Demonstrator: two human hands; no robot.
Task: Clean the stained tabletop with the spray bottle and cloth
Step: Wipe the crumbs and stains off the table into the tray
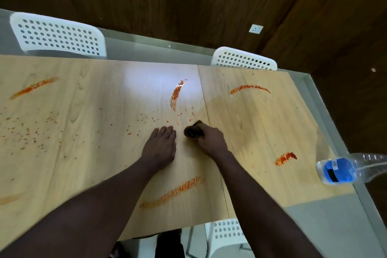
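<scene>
A light wooden tabletop [83, 153] carries orange-red smears and specks. One curved smear [177, 93] lies at the far middle, another smear [249, 88] at the far right, a long one [173, 191] near me. My left hand [160, 145] rests flat on the table, palm down, fingers together. Just to its right my right hand [211, 141] is closed on a dark bunched cloth [194, 131] pressed to the surface. A clear plastic bottle [343, 168] with a blue label lies at the table's right edge.
Two white perforated chairs [58, 35] [244, 60] stand at the table's far side, a third white chair [226, 234] near me. A seam [206, 107] divides two tabletops. More smears mark the far left [33, 87] and the right [285, 158]. Dark wood panelling lies beyond.
</scene>
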